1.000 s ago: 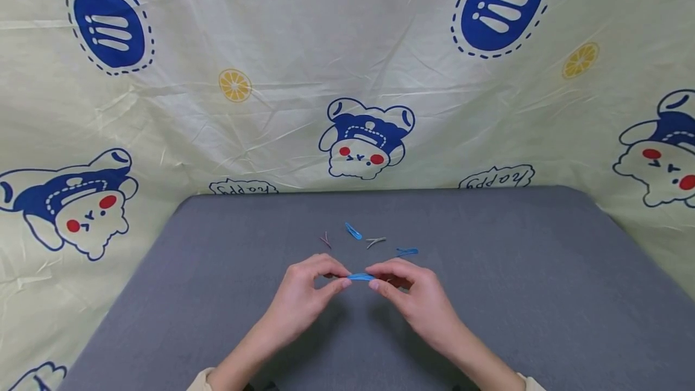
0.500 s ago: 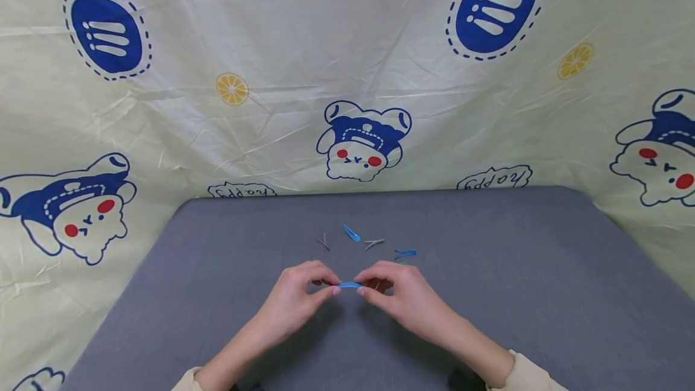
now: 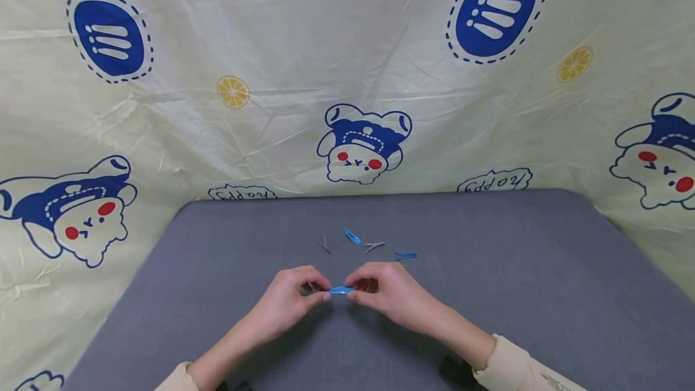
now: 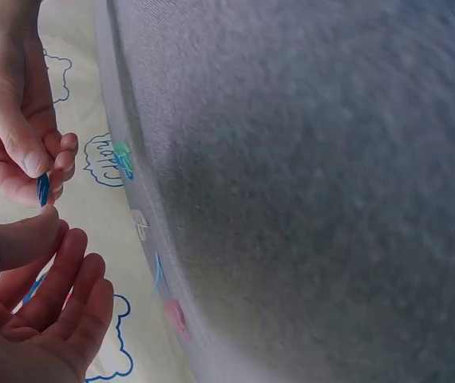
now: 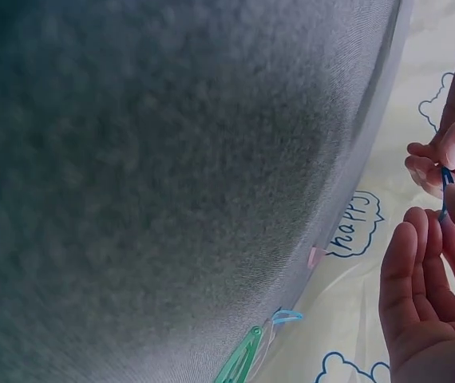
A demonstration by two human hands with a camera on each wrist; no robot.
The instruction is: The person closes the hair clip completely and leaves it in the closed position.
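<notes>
The left hand [image 3: 295,293] has its thumb and finger brought together and pinches one end of a blue hair clip [image 3: 340,290]; its other fingers are loosely bent. The right hand [image 3: 385,291] pinches the opposite end in the same manner, with thumb and finger nearly meeting around it. So the held clip is stretched sideways between the two hands, above the tabletop [image 3: 488,246], and its middle part is visible between the fingertips. Beyond the held clip, a little to its right, lies a second blue clip [image 3: 352,236], placed slantwise. Beyond the held clip and to its left there is a thin pink clip [image 3: 324,245], with its two legs spread apart. Beyond it and to its right is a grey clip [image 3: 374,246], also with spread legs. Farther to the right of the held clip lies a third blue clip [image 3: 405,256], and near this one a green clip [image 5: 239,359], which the right hand mostly hides in the head view. Nearer to the person than the held clip are two pale sleeves [image 3: 505,364]. Far behind it hangs a whitish cloth [image 3: 282,47], printed with bears and orange slices.
</notes>
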